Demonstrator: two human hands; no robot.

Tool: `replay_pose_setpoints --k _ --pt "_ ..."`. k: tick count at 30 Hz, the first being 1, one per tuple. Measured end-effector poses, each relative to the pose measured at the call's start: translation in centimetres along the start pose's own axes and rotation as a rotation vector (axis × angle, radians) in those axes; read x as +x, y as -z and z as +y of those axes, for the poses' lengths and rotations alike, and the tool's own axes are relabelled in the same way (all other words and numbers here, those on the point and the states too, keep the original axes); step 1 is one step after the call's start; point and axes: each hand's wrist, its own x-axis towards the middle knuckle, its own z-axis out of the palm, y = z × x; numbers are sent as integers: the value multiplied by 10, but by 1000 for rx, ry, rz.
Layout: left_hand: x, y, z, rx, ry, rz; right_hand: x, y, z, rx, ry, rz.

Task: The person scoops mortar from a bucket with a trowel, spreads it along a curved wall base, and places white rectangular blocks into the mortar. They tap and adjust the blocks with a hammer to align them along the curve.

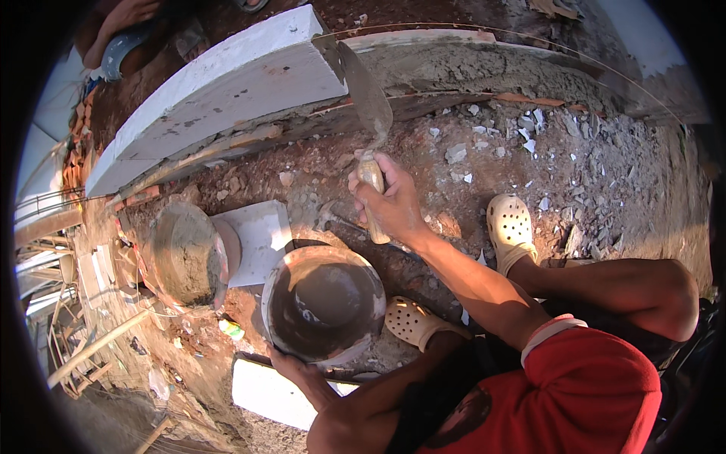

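My right hand [389, 198] is closed around the wooden handle of a trowel [367, 94]. Its mortar-smeared blade points away from me, against the end of a long white block [219, 98]. That block stands on a low course, and grey mortar [469, 69] lies along the wall line to its right. Below, my left hand [296, 371] grips the near side of a round basin [325, 299], its fingers partly hidden by the wall. Wet grey mix and some water lie in the basin's bottom.
A second basin [185, 253] heaped with mortar stands at left, beside a white slab [257, 238]. Another white block [268, 397] lies near me. A hammer-like tool [333, 216] rests behind the basin. A string runs along the wall; another person's hand [132, 13] shows far left.
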Motion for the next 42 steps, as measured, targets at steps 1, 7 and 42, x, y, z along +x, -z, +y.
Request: replay_pose_setpoints --k 1,7,42 --pt "0 0 0 0 -6 2 1 -5 4 34 -2 -19" --pt "-1 -3 1 -153 47 -17 -17 -12 21 -224 123 -59" --pt "-2 -2 1 -64 91 101 -36 -38 36 11 -88 21"
